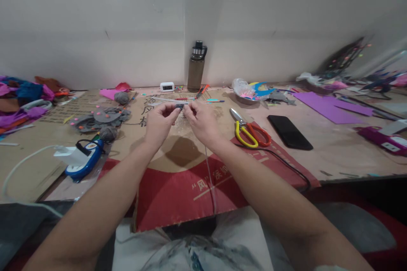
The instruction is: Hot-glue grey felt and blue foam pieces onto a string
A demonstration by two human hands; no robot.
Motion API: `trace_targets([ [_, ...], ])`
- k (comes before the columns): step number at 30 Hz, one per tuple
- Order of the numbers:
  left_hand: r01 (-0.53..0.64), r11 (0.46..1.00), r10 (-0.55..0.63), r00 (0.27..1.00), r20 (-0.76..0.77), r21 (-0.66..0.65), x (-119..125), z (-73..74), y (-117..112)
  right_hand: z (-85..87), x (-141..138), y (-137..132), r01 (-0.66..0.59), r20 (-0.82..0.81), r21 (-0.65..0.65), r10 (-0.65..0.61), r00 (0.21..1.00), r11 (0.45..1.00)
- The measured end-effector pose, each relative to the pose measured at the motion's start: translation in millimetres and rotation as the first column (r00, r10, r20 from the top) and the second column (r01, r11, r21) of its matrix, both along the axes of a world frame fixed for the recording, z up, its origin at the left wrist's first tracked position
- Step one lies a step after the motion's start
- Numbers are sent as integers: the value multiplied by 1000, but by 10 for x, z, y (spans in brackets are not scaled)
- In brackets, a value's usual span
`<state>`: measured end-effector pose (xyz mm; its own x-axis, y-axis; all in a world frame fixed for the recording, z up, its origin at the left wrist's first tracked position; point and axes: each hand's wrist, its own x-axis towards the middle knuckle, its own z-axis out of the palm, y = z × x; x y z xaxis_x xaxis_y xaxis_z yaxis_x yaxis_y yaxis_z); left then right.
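Above the cardboard sheet [203,194], my left hand [160,120] pinches a small dark grey piece [179,106] between thumb and fingers. My right hand [202,119] is closed at that piece's right end, fingertips pressed together. What the right fingertips grip is too small to make out. Scissors [246,130] with one yellow and one red handle lie to the right of my right hand, blades partly apart. Grey felt-like pieces [101,119] with pink and orange dots lie left of my left hand, beside a ball of grey yarn [108,134].
A bottle [196,70] stands by the wall, next to a small white device [167,87]. A phone [290,132], purple sheets [329,106] and a filled bowl [246,97] are on the right. On the left are a blue power strip [84,163] with cables and colourful scraps [25,93].
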<state>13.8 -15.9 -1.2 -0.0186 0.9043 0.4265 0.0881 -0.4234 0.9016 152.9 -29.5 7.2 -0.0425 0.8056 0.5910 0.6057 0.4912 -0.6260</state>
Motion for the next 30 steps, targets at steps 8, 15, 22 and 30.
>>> trace_targets([
  [8,-12,1000,12,999,-42,7,-8,-7,-18,-11,-10,-14,-37,-48,-51,34,998,998],
  [15,7,1000,-6,997,82,-18,1,-67,43,-19,-18,-28,-104,-66,-62,100,993,993],
  [22,154,981,-125,964,234,-113,18,4,-17,-79,-42,31,-176,-180,-103,156,971,979],
  [30,288,946,-217,904,369,-147,19,27,-36,-114,6,81,-172,-231,-96,146,962,980],
])
